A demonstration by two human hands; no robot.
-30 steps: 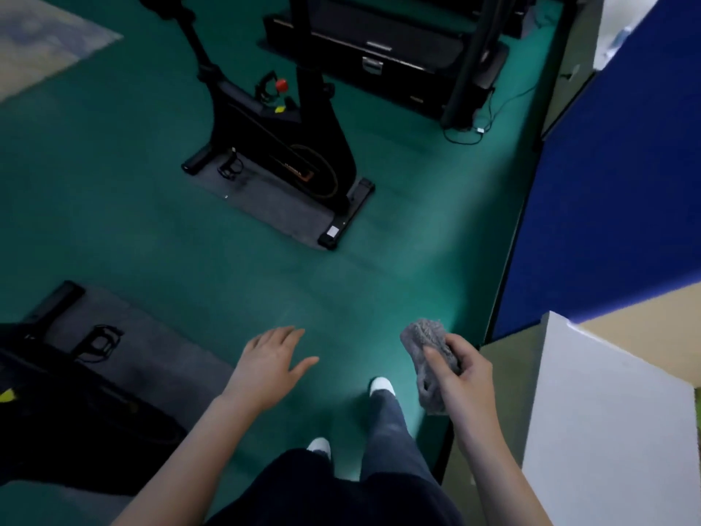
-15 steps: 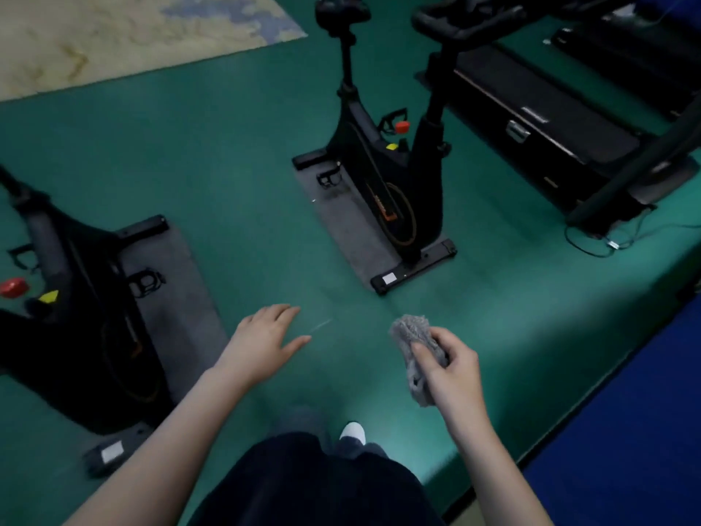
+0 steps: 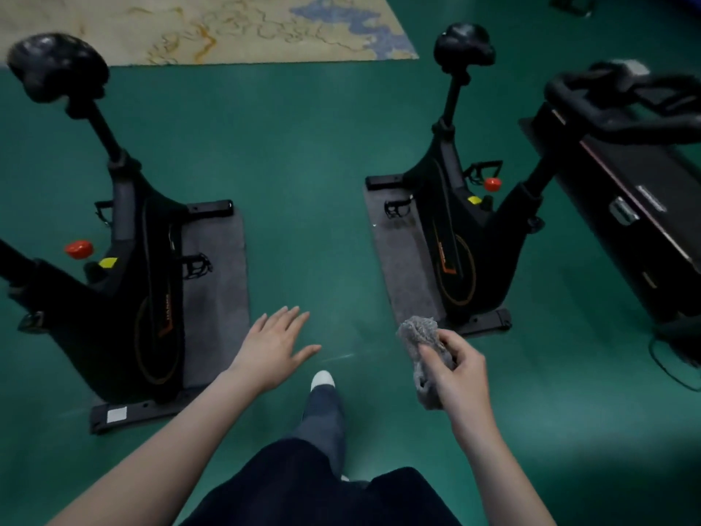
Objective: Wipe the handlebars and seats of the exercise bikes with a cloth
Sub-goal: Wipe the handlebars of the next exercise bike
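One crumpled grey cloth [image 3: 419,330] — right hand [image 3: 462,373] curled round it, left hand [image 3: 271,351] splayed.

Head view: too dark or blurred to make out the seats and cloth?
Head view: dim overall; left bike's seat smeared by motion blur, right bike's seat sharper; cloth in the right hand reads clearly; wide-angle lens bends the edges.

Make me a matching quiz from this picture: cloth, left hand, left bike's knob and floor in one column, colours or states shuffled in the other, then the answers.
1 cloth
2 left hand
3 left bike's knob
4 floor

A red
B green
C open, empty
D grey, gripped by the right hand

Pairs: 1-D, 2-C, 3-A, 4-B.
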